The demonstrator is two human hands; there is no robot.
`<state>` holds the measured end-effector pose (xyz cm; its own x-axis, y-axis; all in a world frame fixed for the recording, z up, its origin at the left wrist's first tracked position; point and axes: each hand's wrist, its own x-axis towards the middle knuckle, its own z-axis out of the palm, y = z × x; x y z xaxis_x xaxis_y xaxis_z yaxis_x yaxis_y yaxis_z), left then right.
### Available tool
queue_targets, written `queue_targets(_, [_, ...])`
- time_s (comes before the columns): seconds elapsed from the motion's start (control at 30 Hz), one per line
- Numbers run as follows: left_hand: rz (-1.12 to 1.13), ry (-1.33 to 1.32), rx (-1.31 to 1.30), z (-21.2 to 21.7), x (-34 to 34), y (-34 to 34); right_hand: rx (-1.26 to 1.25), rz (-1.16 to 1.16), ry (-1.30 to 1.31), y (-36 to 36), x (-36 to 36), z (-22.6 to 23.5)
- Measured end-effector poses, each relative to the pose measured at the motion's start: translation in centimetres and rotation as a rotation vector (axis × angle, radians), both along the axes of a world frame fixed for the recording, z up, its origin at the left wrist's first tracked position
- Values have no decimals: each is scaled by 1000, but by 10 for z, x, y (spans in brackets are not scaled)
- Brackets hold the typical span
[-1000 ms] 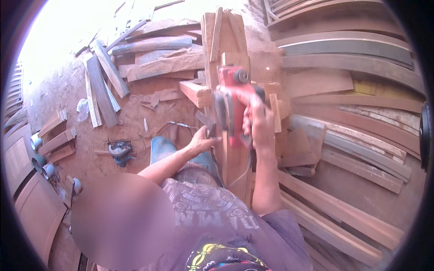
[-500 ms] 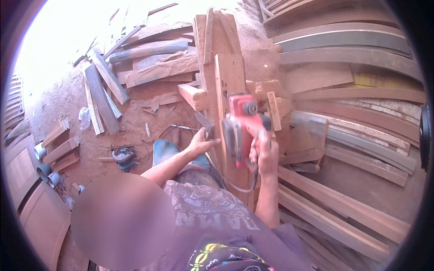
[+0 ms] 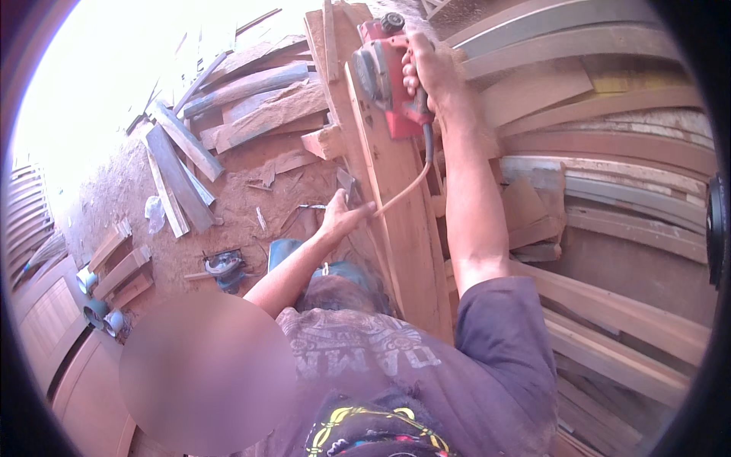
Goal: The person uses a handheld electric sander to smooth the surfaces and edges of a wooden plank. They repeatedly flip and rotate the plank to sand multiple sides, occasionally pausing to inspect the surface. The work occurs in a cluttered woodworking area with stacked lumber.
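My right hand [image 3: 432, 72] is closed around the handle of a red electric hand planer [image 3: 397, 99], at the far part of a long wooden board [image 3: 400, 213]. The planer stands on the board, and its cord [image 3: 415, 181] curves back across the wood toward my left hand [image 3: 344, 217]. That hand is at the board's left edge, its thumb and fingers either side of a small dark wood block [image 3: 349, 183], which it appears to grip. One fingertip reaches the board's edge beside the cord. The planer's underside is hidden.
Loose planks [image 3: 255, 122] and offcuts lie on the dusty floor to the left. A circular saw [image 3: 225, 266] sits near my left arm. Stacked timber [image 3: 609, 145] fills the right side. A wood block [image 3: 324, 142] juts left from the bench.
My right hand has pushed the planer forward along the board, away from me, and my arm is now stretched out. The left hand stays by the board's left edge. My view has shifted slightly.
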<state>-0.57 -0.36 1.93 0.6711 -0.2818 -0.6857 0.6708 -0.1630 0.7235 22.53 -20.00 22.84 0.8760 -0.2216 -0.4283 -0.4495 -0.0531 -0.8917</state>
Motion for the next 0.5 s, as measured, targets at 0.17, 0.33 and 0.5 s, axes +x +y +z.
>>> queue_targets(0.17, [162, -138, 30, 29, -12, 47, -115, 7, 13, 3, -151, -1])
queue_targets(0.33, [331, -394, 195, 83, -30, 139, 17, -86, 151, -20, -356, 18])
queue_targets(0.5, [-338, -959, 460, 144, 23, 105, -14, -399, 287, -28, -489, 56])
